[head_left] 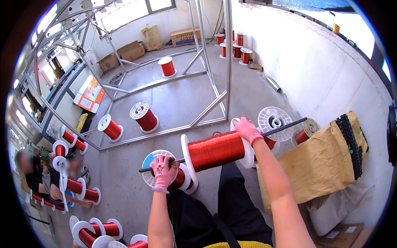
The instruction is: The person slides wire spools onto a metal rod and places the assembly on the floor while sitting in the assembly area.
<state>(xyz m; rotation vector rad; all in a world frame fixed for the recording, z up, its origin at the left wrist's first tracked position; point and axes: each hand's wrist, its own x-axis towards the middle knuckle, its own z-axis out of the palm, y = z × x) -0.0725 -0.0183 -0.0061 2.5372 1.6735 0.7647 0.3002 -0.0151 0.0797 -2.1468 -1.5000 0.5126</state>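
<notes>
A large spool of red wire (217,151) with white flanges lies sideways in front of me, above my legs. A dark rod (286,126) runs through its core and sticks out at both ends. My left hand (164,171), in a pink glove, is closed around the rod's left end, apart from the left flange. My right hand (248,130), also pink-gloved, is closed at the right flange, where the rod comes out; its fingers reach over the flange rim. Below my left hand stands another spool (178,178), partly hidden.
Upright spools (144,117) stand near a metal frame (165,138). At right are a white-flanged spool (274,124) and brown sacking (310,165) by the wall. More spools (103,229) lie at lower left. A co-worker (39,173) sits at far left beside spools.
</notes>
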